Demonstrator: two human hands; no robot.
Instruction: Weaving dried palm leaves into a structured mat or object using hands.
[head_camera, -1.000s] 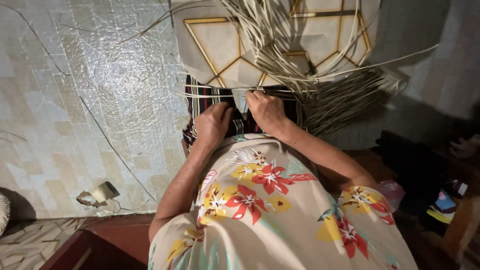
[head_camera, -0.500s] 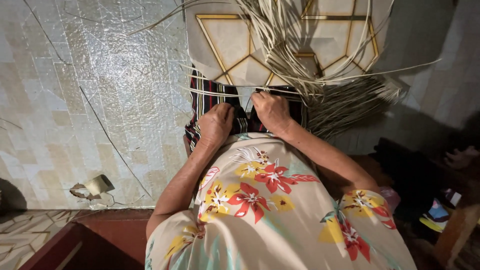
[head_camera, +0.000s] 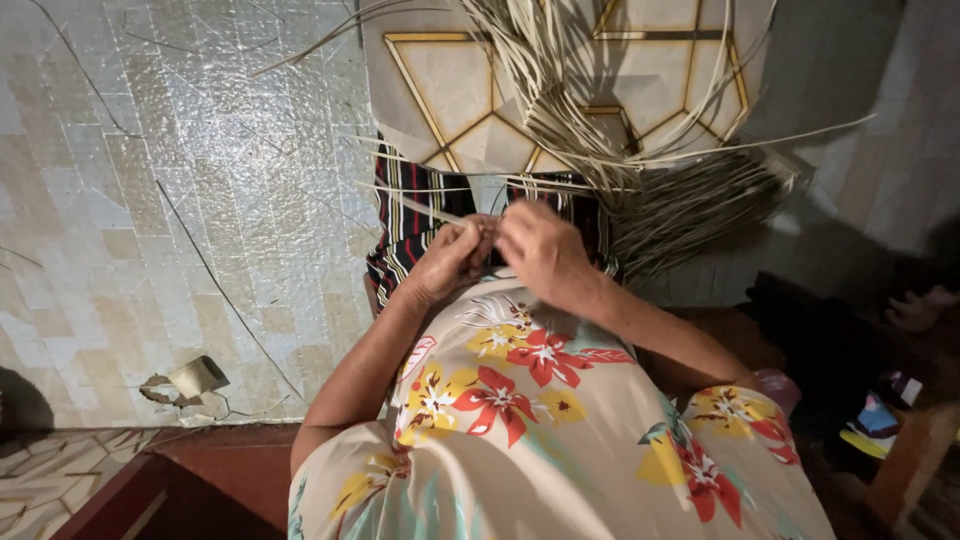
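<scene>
My left hand (head_camera: 450, 262) and my right hand (head_camera: 537, 250) meet in front of my chest, over a dark striped cloth (head_camera: 405, 215) on my lap. Both pinch one thin pale reed strip (head_camera: 425, 209), which runs up and to the left from my fingers. A big bundle of loose pale strips (head_camera: 600, 110) fans out ahead of the hands, over a pale panel with gold lines (head_camera: 450, 90). The flowered sleeves (head_camera: 520, 400) of my shirt fill the lower middle.
A cracked, shiny tiled floor (head_camera: 180, 200) spreads to the left, with a torn scrap (head_camera: 190, 380) near its lower edge. Stray strips (head_camera: 200, 260) lie across the tiles. A dark red step edge (head_camera: 230, 470) sits below. Dark clutter and colourful items (head_camera: 880, 410) lie on the right.
Both hands have lifted off the striped cloth and come together, now pinching a single strip between them. The view shifted slightly.
</scene>
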